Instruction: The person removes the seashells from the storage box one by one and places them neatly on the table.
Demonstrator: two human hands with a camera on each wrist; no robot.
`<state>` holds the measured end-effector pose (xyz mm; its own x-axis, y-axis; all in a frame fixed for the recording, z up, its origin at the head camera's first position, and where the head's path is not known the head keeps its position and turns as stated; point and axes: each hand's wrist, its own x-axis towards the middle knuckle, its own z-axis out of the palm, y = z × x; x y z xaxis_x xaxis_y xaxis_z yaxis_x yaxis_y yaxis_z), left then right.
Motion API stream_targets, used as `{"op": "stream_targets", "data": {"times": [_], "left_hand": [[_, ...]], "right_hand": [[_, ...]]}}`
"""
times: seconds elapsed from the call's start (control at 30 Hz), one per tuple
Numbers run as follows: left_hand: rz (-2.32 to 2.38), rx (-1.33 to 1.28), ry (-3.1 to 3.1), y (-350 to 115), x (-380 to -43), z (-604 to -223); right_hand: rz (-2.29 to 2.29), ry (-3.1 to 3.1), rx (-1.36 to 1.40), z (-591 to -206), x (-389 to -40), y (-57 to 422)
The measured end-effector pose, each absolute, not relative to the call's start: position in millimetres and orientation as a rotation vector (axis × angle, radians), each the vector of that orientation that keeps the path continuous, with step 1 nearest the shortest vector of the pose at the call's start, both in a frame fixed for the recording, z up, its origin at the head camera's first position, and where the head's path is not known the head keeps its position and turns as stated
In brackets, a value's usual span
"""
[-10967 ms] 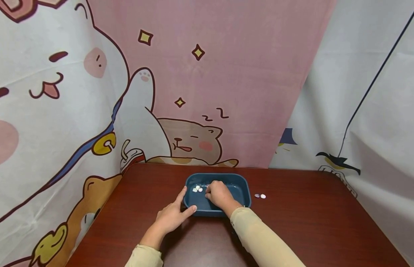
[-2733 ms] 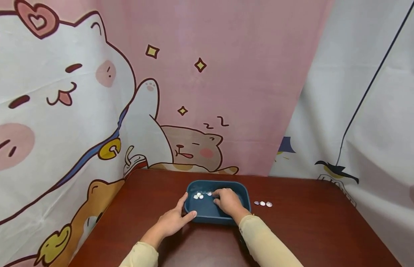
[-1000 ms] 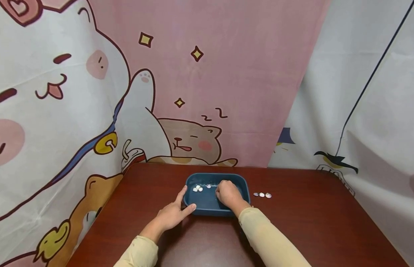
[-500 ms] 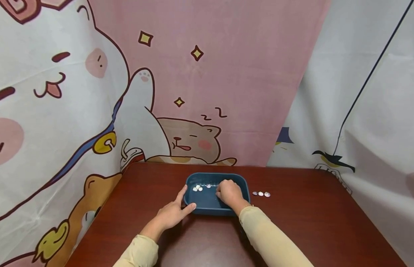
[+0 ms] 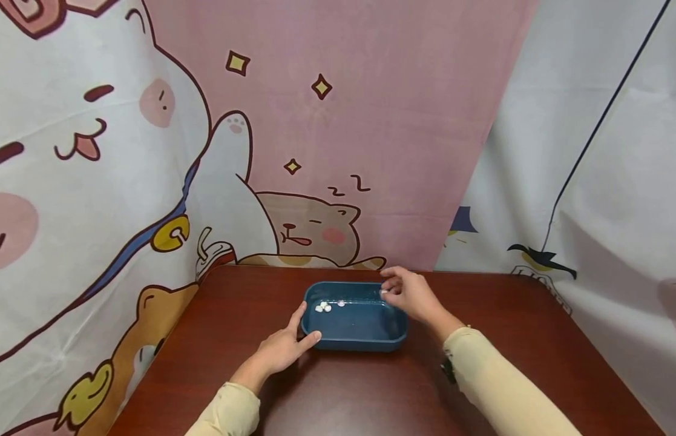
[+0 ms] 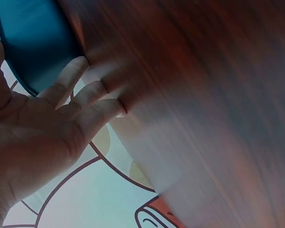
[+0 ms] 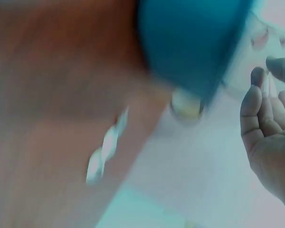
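A dark blue rectangular tray (image 5: pixel 353 346) lies on the table. At its left end my left hand (image 5: pixel 280 350) rests against the rim, fingers straight and thumb spread along the near corner. Inside the tray, several small white rounded pieces (image 5: pixel 323 307) sit clustered at the left, with one small pale shell-like piece (image 5: pixel 341 303) beside them. Above the tray's right end, my right hand (image 5: pixel 416 295) pinches a small whitish shell-like piece (image 5: pixel 383 292) between thumb and fingers. In the blurred right wrist view, a row of shell-like pieces (image 7: pixel 109 143) lies on the table outside the tray.
The reddish-brown table (image 5: pixel 338 393) extends around the tray. A cloth backdrop (image 5: pixel 414 133) printed with cartoon cats hangs along its back and sides. My right hand and forearm hide the row of pieces from the head view.
My right hand has risen from inside the tray and moved right, bringing up a small whitish piece. Since the oldest frame, the outside row grew from two to three. The left hand stays put.
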<state>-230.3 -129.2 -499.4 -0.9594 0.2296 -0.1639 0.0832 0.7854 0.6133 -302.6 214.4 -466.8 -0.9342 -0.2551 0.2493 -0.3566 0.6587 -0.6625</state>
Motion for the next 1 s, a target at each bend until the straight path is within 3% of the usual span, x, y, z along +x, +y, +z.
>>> {"op": "stream_targets", "data": {"times": [0.2, 0.33, 0.6, 1.0], "left_hand": [[0.912, 0.241, 2.748, -129.5, -230.3, -498.0], [0.909, 0.239, 2.751, -130.4, -230.1, -495.6], [0.932, 0.255, 2.734, -128.3, -229.6, -498.5], [0.937, 0.249, 2.722, -128.4, -229.8, -497.2]], "right_hand": [[1.053, -2.805, 0.301, -470.1, -292.9, 327.7], [1.04, -2.89, 0.24, -494.1, -286.4, 369.9], [1.068, -2.963, 0.296, -530.2, -290.4, 379.2], [0.995, -2.946, 0.35, -539.7, -302.9, 368.9]]}}
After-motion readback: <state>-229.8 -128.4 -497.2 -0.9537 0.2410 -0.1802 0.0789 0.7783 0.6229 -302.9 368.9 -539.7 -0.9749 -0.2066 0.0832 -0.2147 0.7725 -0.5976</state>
